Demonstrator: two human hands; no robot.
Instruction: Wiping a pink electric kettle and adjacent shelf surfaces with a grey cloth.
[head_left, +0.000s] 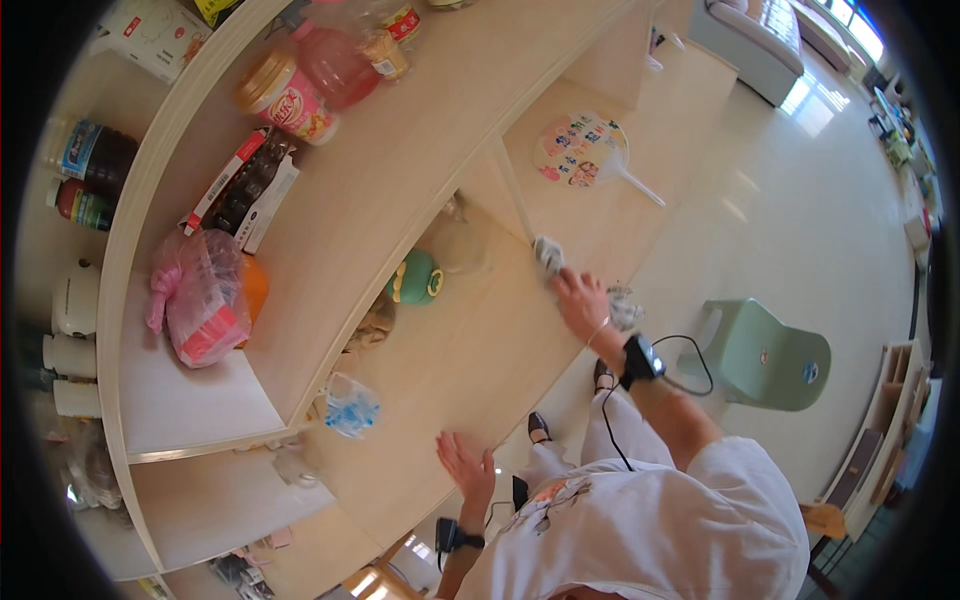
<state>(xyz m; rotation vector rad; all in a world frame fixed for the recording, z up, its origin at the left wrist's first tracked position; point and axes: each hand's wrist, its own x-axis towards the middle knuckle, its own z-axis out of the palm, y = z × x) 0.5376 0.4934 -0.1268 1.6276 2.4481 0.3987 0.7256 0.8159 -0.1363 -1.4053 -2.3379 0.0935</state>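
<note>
My right hand (583, 306) holds a crumpled grey-and-white cloth (550, 256) against the front edge of an upright wooden divider (504, 184). More grey-and-white cloth (624, 309) shows on the other side of the hand; whether it is the same piece I cannot tell. My left hand (466, 466) rests, or hovers just over, the front of the pale wooden counter (457, 375), fingers spread and nothing in them. Deeper on that counter are a green round jar (417, 277) with a yellow handle and a clear plastic bag with blue contents (351, 406).
On the shelf above sit a pink plastic bag (206, 300), an opened carton (259, 199), a gold-lidded jar (289, 101) and a pink bottle (334, 64). A round hand fan (583, 150) lies beyond the divider. On the floor at right stands a green plastic stool (772, 360).
</note>
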